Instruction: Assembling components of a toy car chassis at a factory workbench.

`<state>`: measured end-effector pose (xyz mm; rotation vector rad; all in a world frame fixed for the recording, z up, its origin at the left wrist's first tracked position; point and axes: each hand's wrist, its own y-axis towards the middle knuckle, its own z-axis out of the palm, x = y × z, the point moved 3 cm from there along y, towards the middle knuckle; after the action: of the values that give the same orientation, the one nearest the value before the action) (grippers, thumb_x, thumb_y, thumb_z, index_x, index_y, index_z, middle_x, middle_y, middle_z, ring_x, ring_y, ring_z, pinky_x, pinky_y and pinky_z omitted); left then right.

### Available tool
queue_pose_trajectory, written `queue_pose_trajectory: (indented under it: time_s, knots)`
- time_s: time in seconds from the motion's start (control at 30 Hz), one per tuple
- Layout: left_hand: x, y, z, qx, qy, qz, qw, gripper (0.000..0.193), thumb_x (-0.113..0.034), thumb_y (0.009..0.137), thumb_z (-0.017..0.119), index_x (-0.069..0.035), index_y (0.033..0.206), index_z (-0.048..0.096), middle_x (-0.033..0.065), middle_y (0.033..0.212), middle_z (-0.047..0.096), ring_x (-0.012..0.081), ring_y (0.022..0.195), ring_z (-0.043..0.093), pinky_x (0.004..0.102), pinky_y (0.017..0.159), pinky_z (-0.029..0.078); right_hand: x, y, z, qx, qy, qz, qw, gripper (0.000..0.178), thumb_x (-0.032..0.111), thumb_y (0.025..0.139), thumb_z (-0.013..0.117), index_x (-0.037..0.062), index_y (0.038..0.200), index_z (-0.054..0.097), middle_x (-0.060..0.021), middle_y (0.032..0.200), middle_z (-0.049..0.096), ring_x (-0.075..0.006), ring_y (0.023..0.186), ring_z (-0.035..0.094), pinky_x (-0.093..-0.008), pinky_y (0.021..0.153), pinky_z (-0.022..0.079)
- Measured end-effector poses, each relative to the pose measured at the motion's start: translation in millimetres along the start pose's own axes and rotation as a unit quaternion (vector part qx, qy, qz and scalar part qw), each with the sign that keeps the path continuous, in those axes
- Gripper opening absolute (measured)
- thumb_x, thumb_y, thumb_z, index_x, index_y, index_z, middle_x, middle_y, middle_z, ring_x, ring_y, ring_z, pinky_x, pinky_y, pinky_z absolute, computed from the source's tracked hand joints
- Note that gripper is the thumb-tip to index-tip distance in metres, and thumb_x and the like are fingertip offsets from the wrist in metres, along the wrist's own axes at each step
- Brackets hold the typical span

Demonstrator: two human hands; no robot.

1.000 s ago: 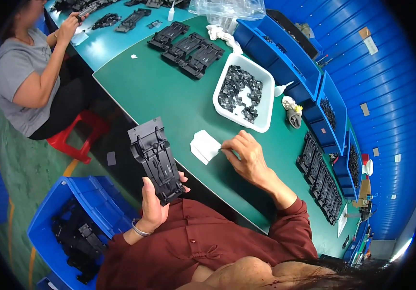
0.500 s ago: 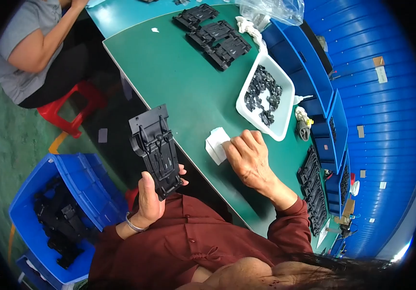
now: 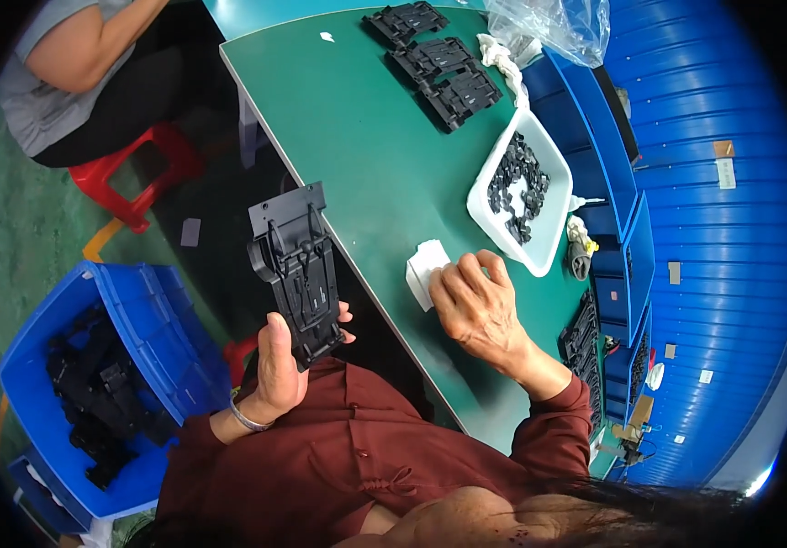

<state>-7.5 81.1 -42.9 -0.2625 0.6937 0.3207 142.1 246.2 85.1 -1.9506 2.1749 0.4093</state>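
My left hand [image 3: 280,370] grips a black moulded plastic part [image 3: 306,288] by its lower end, thumb on one side and fingertips on the other. The part is held up in front of the table edge, its ribbed, detailed face showing. My right hand [image 3: 475,306] is closed over the green tabletop, fingers curled down at the edge of a folded white paper or cloth [image 3: 423,272]. Its fingertips are hidden, so whether they pinch the white piece or something small does not show.
A white tray [image 3: 553,239] holds many small black clips. Several similar black parts [image 3: 448,78] lie at the table's far side, others [image 3: 581,342] at right. Blue bins [image 3: 622,215] line the right. A blue crate [image 3: 151,352] of black parts stands left; a person sits on a red stool [image 3: 142,173].
The view has shifted slightly, so table and tray appear farther right. My left hand still holds the black part at nearly the same place; my right hand stays by the white piece.
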Motion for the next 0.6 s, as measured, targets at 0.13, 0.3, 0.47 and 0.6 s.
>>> queue_pose_trajectory:
  time_s: [0.13,0.3,0.47,0.6]
  knots:
    - [-0.6,-0.2,-2.2,-0.003,-0.003,0.004,1.0,0.075,-0.055,0.111,0.024,0.009,0.133,0.057,0.0222,0.126,0.067,0.0294,0.113,0.068,0.0458,0.09,0.061,6.8,4.0,-2.0,0.062,-0.009,-0.022,0.998,0.029,0.009,0.067,0.068,-0.0023,0.094,0.065,-0.0082,0.083,0.055,-0.0231,0.086,0.057,-0.0405,0.089,0.044]
    - [-2.1,-0.2,-2.7,-0.011,-0.003,-0.002,1.0,0.075,-0.055,0.111,0.024,0.009,0.134,0.056,0.0224,0.126,0.067,0.0291,0.113,0.068,0.0456,0.09,0.061,8.7,10.2,-4.2,0.077,-0.018,-0.045,0.996,0.023,0.009,0.067,0.067,-0.0007,0.088,0.065,-0.0069,0.08,0.054,-0.0228,0.086,0.057,-0.0409,0.09,0.043]
    - [-1.6,-1.4,-4.9,-0.012,-0.007,0.002,1.0,0.074,-0.054,0.111,0.023,0.009,0.133,0.057,0.0219,0.126,0.067,0.0291,0.113,0.068,0.0459,0.09,0.061,-6.0,9.7,-7.1,0.056,0.063,0.013,0.996,0.022,0.008,0.072,0.068,0.004,0.093,0.065,-0.0058,0.081,0.055,-0.0227,0.083,0.056,-0.0405,0.085,0.043]
    - [-2.0,-1.4,-4.8,-0.017,-0.01,0.002,1.0,0.074,-0.053,0.112,0.022,0.009,0.133,0.057,0.0214,0.126,0.067,0.0291,0.113,0.068,0.0458,0.09,0.061,-22.7,-7.2,-1.9,-0.054,0.232,0.175,0.955,0.021,-0.002,0.076,0.074,0.0045,0.095,0.07,-0.0071,0.083,0.062,-0.0251,0.077,0.058,-0.0404,0.072,0.045]
